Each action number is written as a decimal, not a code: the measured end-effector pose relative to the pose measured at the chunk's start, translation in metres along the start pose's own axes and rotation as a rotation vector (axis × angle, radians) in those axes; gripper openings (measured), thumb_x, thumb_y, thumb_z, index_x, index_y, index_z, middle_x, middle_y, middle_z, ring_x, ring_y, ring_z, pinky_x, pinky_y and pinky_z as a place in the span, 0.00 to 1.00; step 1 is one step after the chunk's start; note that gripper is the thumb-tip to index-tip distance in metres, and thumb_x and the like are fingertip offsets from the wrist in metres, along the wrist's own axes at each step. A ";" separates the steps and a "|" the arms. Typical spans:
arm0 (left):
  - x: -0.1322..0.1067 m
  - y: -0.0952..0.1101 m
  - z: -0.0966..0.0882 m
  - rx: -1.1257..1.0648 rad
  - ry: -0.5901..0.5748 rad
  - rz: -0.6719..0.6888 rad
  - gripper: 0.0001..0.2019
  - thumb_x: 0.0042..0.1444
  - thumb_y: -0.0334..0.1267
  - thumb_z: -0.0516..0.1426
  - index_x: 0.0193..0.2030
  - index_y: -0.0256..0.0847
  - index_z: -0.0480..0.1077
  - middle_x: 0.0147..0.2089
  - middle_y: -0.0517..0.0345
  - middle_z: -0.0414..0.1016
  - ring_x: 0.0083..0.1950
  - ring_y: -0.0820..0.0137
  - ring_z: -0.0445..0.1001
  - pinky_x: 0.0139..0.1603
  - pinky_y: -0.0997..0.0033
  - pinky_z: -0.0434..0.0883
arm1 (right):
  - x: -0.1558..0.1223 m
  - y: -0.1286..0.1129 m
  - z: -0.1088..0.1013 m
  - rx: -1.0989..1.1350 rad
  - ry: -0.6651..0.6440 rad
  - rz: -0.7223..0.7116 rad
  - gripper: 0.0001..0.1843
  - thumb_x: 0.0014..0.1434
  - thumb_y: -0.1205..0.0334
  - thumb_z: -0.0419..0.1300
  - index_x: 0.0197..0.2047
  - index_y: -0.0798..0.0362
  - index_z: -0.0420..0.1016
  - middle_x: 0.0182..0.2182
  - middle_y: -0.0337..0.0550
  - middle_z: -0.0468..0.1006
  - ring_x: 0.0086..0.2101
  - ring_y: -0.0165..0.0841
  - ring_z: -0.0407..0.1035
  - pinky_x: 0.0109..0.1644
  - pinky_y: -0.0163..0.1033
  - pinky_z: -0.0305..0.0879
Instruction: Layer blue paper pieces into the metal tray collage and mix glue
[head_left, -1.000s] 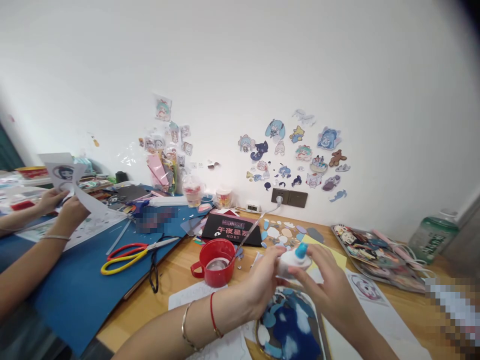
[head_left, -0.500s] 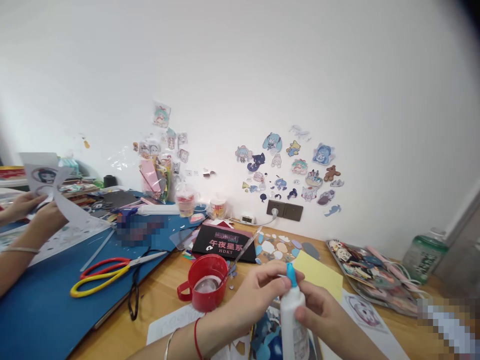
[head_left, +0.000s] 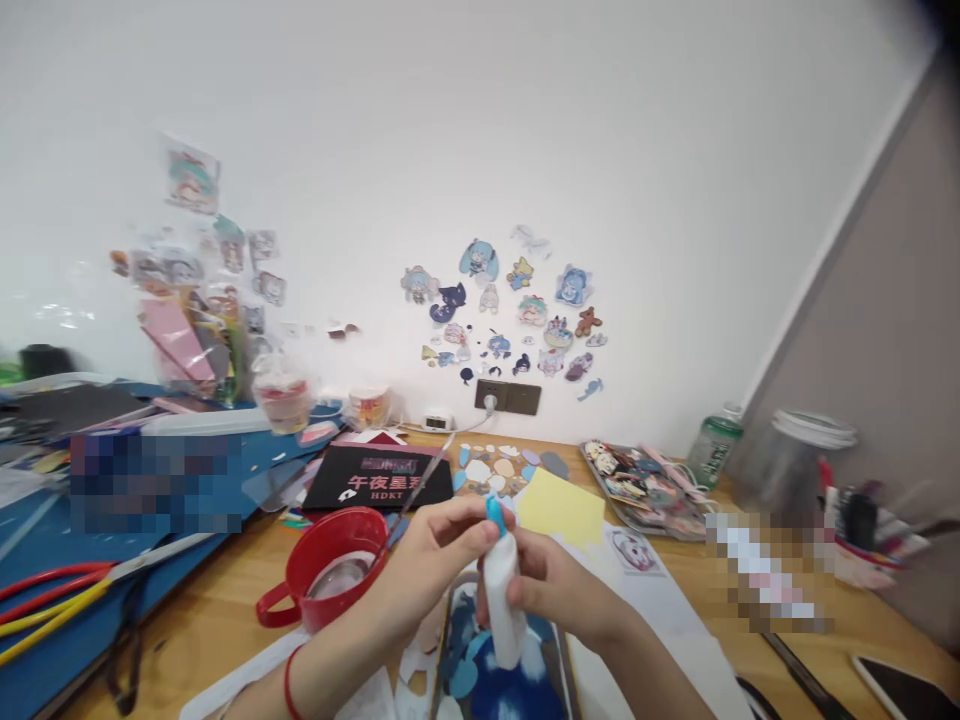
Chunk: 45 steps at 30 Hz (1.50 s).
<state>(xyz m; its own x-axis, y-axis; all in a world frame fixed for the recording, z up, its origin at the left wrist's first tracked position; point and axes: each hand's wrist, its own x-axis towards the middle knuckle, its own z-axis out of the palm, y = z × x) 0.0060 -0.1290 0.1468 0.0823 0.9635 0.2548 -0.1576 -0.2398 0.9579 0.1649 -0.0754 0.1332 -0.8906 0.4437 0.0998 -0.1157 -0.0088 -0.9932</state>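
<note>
My right hand [head_left: 559,590] is wrapped round the body of a white glue bottle [head_left: 501,600], which stands nearly upright. My left hand [head_left: 431,555] pinches the bottle's blue cap [head_left: 495,513] between thumb and fingers. Under the bottle lies a blue and white paper collage [head_left: 495,685] on the wooden desk [head_left: 225,610]. A red cup [head_left: 322,570] stands just left of my left hand.
Red and yellow scissors [head_left: 52,600] lie on a blue mat [head_left: 45,650] at the left. A black box [head_left: 379,478], a yellow paper sheet [head_left: 561,508], sticker sheets [head_left: 641,485], a green bottle [head_left: 712,445], a clear jar [head_left: 795,470] and a phone [head_left: 904,690] stand around. Stickers cover the wall.
The view has swung to the right; the other person's hands at the left are out of sight. The bottle went from lying tilted to upright, with my left fingers on its cap.
</note>
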 end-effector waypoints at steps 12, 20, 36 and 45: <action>-0.006 -0.005 -0.005 0.297 0.051 0.119 0.10 0.53 0.43 0.56 0.36 0.44 0.76 0.41 0.54 0.70 0.44 0.64 0.67 0.41 0.72 0.67 | -0.001 0.005 -0.001 0.104 0.076 -0.046 0.27 0.39 0.53 0.69 0.41 0.55 0.69 0.30 0.36 0.68 0.32 0.26 0.62 0.37 0.33 0.59; -0.003 -0.015 -0.008 0.386 0.275 0.137 0.07 0.49 0.43 0.59 0.35 0.48 0.75 0.40 0.58 0.72 0.44 0.65 0.68 0.44 0.74 0.68 | -0.001 -0.002 0.002 -0.135 0.304 -0.072 0.25 0.39 0.52 0.69 0.39 0.54 0.69 0.30 0.36 0.69 0.30 0.27 0.61 0.34 0.32 0.58; -0.001 -0.019 -0.024 0.288 -0.200 0.121 0.14 0.56 0.47 0.53 0.43 0.45 0.73 0.47 0.53 0.71 0.50 0.61 0.67 0.50 0.66 0.67 | -0.005 0.007 -0.005 0.139 -0.143 -0.004 0.32 0.44 0.36 0.59 0.37 0.58 0.65 0.28 0.38 0.63 0.26 0.24 0.59 0.32 0.32 0.58; 0.000 -0.007 -0.022 0.376 -0.157 0.160 0.10 0.55 0.44 0.54 0.36 0.45 0.74 0.43 0.57 0.72 0.48 0.66 0.68 0.49 0.73 0.66 | -0.005 0.004 -0.002 -0.134 -0.103 -0.235 0.27 0.56 0.41 0.51 0.49 0.54 0.60 0.34 0.39 0.57 0.32 0.26 0.54 0.34 0.31 0.54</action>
<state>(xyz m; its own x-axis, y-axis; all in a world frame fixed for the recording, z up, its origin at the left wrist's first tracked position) -0.0147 -0.1245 0.1370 0.2388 0.8878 0.3935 0.1861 -0.4395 0.8788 0.1695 -0.0760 0.1290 -0.8870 0.3258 0.3272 -0.2716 0.2048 -0.9404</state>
